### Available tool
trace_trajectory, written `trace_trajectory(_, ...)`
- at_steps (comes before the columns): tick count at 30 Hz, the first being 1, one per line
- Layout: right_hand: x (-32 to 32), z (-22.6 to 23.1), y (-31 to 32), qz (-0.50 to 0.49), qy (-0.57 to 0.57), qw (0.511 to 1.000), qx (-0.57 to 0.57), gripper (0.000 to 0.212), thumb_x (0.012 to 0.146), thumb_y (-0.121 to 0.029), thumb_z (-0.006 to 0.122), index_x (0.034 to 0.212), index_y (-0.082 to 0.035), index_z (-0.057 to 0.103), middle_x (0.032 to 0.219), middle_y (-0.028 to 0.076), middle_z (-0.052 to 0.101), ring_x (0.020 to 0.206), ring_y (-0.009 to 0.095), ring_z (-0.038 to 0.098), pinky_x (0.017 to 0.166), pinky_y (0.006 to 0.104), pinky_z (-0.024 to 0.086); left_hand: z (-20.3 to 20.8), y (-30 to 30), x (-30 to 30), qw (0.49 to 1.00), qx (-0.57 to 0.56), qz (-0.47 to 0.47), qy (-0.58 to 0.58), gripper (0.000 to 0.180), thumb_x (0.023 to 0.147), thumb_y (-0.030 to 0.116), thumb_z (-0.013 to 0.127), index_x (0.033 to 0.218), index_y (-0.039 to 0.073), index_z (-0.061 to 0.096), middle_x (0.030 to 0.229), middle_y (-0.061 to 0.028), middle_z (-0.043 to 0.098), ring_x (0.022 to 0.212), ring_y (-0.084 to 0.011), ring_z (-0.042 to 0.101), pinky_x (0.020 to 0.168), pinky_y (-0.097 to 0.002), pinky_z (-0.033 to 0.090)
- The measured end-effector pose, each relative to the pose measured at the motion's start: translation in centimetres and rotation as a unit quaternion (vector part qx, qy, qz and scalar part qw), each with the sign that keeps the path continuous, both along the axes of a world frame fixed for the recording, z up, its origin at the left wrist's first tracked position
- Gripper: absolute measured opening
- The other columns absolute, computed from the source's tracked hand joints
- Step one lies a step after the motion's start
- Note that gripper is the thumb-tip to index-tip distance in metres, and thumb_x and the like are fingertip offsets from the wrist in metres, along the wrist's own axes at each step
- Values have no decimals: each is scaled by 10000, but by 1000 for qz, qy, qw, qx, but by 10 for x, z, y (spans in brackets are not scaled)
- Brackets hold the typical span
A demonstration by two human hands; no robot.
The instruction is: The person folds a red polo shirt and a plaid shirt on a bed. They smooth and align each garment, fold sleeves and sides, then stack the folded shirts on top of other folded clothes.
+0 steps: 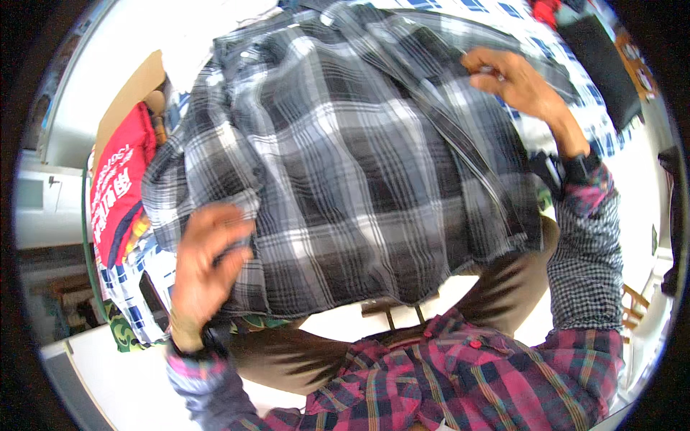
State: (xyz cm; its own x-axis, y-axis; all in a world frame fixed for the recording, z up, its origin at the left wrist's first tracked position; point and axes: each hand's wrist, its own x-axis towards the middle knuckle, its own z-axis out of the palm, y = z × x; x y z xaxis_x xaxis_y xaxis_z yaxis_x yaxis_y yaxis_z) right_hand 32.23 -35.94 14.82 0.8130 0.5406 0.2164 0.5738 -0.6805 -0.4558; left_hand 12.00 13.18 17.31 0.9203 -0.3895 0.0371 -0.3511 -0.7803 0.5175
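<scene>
A plaid shirt in black, grey and white lies spread out before me, its lower edge hanging toward my lap. My left hand is over the shirt's left side near the lower corner, slightly blurred, its thumb and fingers curved and apart. At the upper right, my right hand hovers over or touches the shirt near its far right part. Its fingers are bent, with a gap between thumb and forefinger; no cloth shows pinched between them.
Under the shirt is a blue and white checked cloth. A red printed bag leans by a cardboard piece on the left. A dark flat item lies at the far right. Camouflage fabric hangs at the lower left.
</scene>
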Motion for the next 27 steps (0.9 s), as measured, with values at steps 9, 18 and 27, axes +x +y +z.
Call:
trace_trajectory(9, -212, -72, -36, -240, 57, 955, 166, 739, 862, -349, 817, 1435, 5, 514, 1304, 265, 648, 1243, 344, 619, 1052, 387, 468, -91, -102, -121, 993, 66, 86, -50, 652, 687, 98, 833, 1312, 80, 651, 1488, -154, 493, 1357, -377, 458, 1129, -487, 340)
trace_trajectory(18, -220, -72, -60, -257, 247, 805, 474, 264, 962, -100, 658, 1177, 47, 697, 971, 33, 737, 842, 123, 658, 760, 280, 529, -108, -85, -131, 967, -151, 185, -95, 173, 837, 80, 723, 1006, 43, 721, 1055, -116, 676, 1045, -313, 615, 980, -410, 430)
trace_trajectory(27, -212, -79, -89, -294, 278, 836, 370, 233, 988, -102, 621, 1124, 64, 710, 919, 34, 729, 762, 103, 639, 722, 257, 508, -89, -90, -134, 994, -1, 94, -48, 85, 819, 82, 743, 897, 55, 724, 812, -95, 639, 846, -314, 627, 835, -415, 448)
